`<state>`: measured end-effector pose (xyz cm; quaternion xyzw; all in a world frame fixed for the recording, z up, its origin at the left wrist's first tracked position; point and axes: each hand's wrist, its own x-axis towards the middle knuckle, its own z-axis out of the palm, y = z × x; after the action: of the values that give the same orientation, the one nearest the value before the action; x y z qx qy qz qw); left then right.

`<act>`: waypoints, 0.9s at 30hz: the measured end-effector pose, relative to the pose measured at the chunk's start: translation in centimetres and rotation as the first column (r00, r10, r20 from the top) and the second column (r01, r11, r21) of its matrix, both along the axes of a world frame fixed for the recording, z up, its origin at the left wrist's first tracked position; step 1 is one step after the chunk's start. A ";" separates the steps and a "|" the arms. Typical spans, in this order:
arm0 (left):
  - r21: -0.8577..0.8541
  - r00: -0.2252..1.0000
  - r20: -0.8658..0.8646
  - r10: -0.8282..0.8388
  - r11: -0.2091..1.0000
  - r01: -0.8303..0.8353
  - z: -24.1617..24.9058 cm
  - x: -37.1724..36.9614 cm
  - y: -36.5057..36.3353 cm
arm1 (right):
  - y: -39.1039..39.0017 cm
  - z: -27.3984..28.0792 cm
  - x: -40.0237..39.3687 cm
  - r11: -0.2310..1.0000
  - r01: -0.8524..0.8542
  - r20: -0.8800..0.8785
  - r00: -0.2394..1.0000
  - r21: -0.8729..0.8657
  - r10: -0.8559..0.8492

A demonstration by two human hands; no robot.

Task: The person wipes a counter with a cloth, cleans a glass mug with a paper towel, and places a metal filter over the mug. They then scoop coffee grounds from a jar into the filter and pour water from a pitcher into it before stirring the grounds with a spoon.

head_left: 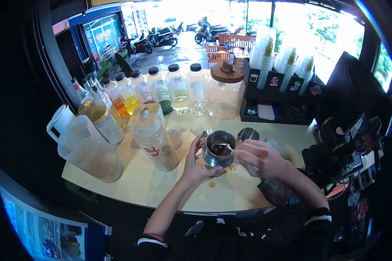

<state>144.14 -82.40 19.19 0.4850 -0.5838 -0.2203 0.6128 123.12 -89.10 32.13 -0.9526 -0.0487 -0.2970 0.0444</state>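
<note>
My left hand is wrapped round the side of a shiny metal cup at the middle of the counter, thumb low on its near side. Dark contents show inside. My right hand pinches the handle of a metal spoon, whose bowl end dips into the cup. Behind the right hand stands a second metal cup, partly hidden. Brown drops lie on the counter in front. Left of my left hand stands a tall clear container with a red mark.
A large translucent pitcher stands at the counter's left. Several black-capped bottles line the back, beside a wood-lidded jar. A black holder carries stacked plastic cups. A dark cloth lies at the right front edge.
</note>
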 end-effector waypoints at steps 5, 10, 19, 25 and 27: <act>0.015 1.000 -0.029 0.000 1.000 0.000 0.1 -0.2 0.1 | -0.2 -0.7 0.1 0.996 0.023 0.035 0.999 0.087 -0.026; 0.009 0.999 -0.034 -0.004 1.000 0.004 0.3 -0.4 0.3 | -0.7 -0.5 -0.3 0.997 0.025 0.027 0.999 0.066 -0.027; 0.006 0.999 -0.039 -0.002 1.000 0.002 0.1 -0.4 0.2 | -1.1 -1.0 0.0 0.995 0.058 0.088 0.994 0.076 -0.065; 0.001 1.000 -0.009 -0.002 1.000 0.002 -0.2 -0.2 0.1 | -0.5 -0.7 0.1 0.998 0.018 0.070 0.997 0.057 -0.022; 0.003 1.000 -0.011 -0.003 1.000 0.003 -0.3 -0.2 0.1 | -0.5 -1.0 0.1 0.997 0.065 0.069 0.995 0.035 -0.067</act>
<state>143.91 -82.35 18.89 0.4837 -0.5808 -0.2246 0.6150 123.24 -89.60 31.18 -0.9419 -0.0138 -0.3321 0.0484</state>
